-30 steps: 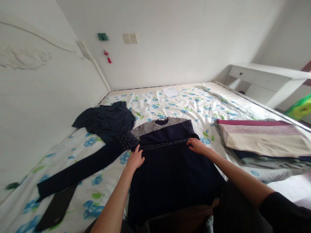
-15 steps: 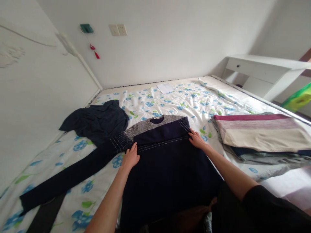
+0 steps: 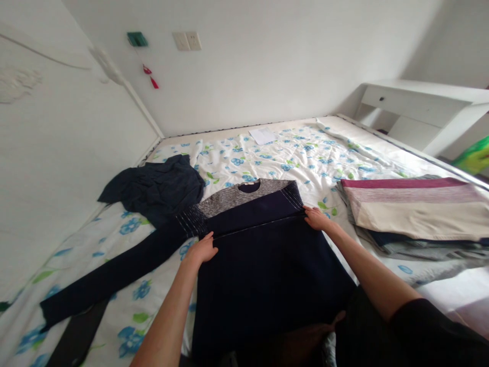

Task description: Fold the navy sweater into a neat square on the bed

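A navy sweater (image 3: 267, 275) with a speckled grey yoke is spread on the bed, its round neckline at the far end. One sleeve lies folded across the chest, while the other sleeve (image 3: 126, 270) stretches out to the left. My left hand (image 3: 202, 248) grips the sweater's left edge just below the chest, its thumb and fingers closed on the fabric. At the opposite edge, level with it, my right hand (image 3: 316, 218) pinches the knit below the folded sleeve's shoulder. The sweater's near end fades into shadow by my body.
Left of the neckline lies a crumpled dark garment (image 3: 160, 188). A stack of folded clothes (image 3: 412, 209) sits to the right, a striped one on top. A dark flat object (image 3: 80, 331) is partly under the outstretched sleeve. White paper (image 3: 263, 135) rests near the wall.
Both hands have drawn the fabric slightly, and the white-striped band below the folded sleeve has narrowed to about one line. The view has shifted slightly.
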